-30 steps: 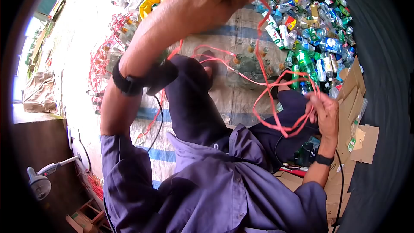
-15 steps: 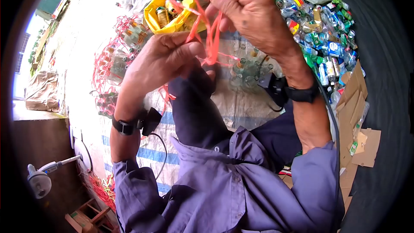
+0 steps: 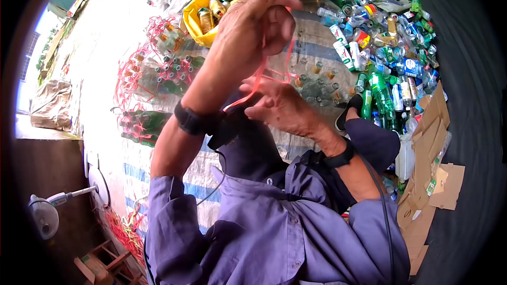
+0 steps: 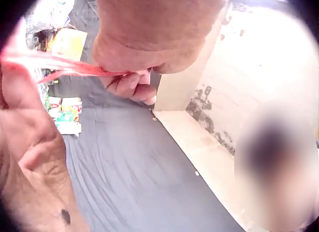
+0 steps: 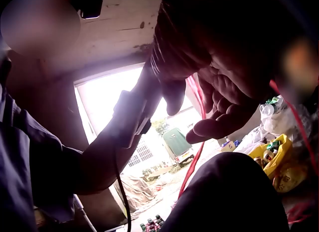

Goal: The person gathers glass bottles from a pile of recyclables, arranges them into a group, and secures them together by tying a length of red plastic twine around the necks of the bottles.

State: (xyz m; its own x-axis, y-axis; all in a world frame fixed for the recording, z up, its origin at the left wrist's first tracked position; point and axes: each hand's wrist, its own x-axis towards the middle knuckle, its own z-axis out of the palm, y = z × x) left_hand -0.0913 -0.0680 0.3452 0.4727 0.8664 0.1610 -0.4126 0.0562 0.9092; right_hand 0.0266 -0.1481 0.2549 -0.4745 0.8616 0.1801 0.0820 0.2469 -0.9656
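My left hand [image 3: 248,29], raised in front of the yellow bag in the head view, grips pink plastic tape [image 3: 256,85] in curled fingers. The left wrist view has the tape [image 4: 70,66] running out of the left hand [image 4: 144,47] toward the right hand [image 4: 32,137]. Below the left hand in the head view, my right hand [image 3: 288,108] has its fingers loosely spread, with the tape passing beside the fingertips. Tape [image 5: 195,157] also hangs down in the right wrist view.
A yellow bag [image 3: 196,27] with cans stands beyond the hands. Glass bottles [image 3: 319,85] stand in the middle, and tape-bound bottles [image 3: 150,121] lie at left. Mixed bottles and cans [image 3: 380,89] are heaped at right by cardboard [image 3: 430,140].
Both hands came together from far apart, with tape between them. Since then my left hand has moved up and right, and my right hand down and left with its fingers loosened.
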